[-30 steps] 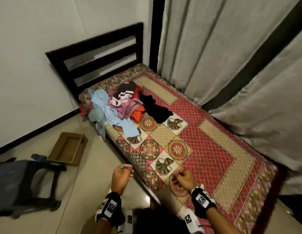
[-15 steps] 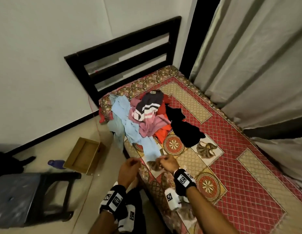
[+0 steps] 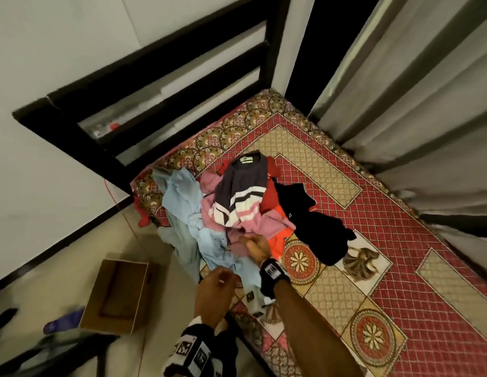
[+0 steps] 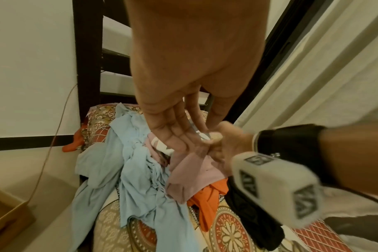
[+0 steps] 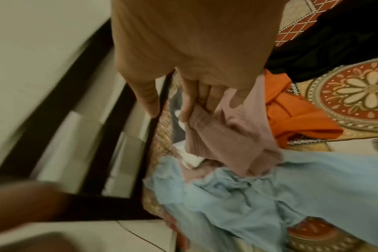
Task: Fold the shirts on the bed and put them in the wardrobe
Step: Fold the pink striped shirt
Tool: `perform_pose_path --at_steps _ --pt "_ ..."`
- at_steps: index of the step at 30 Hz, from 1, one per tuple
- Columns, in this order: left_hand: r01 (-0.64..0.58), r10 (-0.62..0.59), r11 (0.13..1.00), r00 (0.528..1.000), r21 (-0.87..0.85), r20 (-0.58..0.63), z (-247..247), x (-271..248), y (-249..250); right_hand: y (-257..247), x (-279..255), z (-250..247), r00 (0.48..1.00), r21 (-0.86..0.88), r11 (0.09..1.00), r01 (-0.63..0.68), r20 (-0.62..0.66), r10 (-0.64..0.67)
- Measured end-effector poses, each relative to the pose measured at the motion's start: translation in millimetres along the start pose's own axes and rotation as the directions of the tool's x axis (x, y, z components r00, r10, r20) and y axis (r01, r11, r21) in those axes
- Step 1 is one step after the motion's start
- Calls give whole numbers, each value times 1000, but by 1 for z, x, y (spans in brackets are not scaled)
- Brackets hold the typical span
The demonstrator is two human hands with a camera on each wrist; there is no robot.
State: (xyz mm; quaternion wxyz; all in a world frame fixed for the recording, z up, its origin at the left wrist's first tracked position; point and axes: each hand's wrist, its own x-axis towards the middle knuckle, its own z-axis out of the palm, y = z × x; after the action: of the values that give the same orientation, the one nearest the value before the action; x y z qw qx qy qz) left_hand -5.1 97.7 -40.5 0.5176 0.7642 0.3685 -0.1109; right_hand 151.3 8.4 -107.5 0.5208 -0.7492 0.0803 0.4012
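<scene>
Starting from nothing folded, your right hand [image 5: 205,92] curls its fingers round the pink shirt [image 5: 227,136] at mid-frame in the heap [image 3: 237,202] on the bed [image 3: 400,240], your left hand [image 3: 213,292] hangs relaxed and empty, and every shirt awaits folding and the unseen wardrobe.

Unfolded shirts [image 3: 231,208] heaped near bed [image 3: 400,281] head, pink one [image 5: 222,136] hand-gripped
</scene>
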Motion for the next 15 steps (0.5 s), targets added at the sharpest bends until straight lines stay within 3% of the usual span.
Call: perform_pose_path --at_steps 2,4,6,9,11,14,15 --pt "-5 5 1000 1000 -27 -2 0 -5 21 -35 -64 -28 981 220 956 192 -63 -183" --pt "-103 103 994 994 21 -31 1 -16 61 -80 -146 -65 945 284 903 323 -46 -324" --pt "-216 213 976 971 -15 -106 0 -31 113 -114 -224 -105 883 294 836 464 -80 -462" --pt "-413 386 889 908 -197 -164 14 -61 181 -149 -335 -169 753 374 655 656 -269 -601" --pt "-481 474 853 877 -204 -86 31 -80 213 -152 -387 -201 682 395 560 728 -332 -652" --pt "-547 570 821 796 -164 204 75 -139 258 -140 -462 -247 577 355 466 810 -340 -743" --pt "-560 573 819 781 -129 248 91 -157 264 -133 -476 -262 553 324 457 828 -343 -759"
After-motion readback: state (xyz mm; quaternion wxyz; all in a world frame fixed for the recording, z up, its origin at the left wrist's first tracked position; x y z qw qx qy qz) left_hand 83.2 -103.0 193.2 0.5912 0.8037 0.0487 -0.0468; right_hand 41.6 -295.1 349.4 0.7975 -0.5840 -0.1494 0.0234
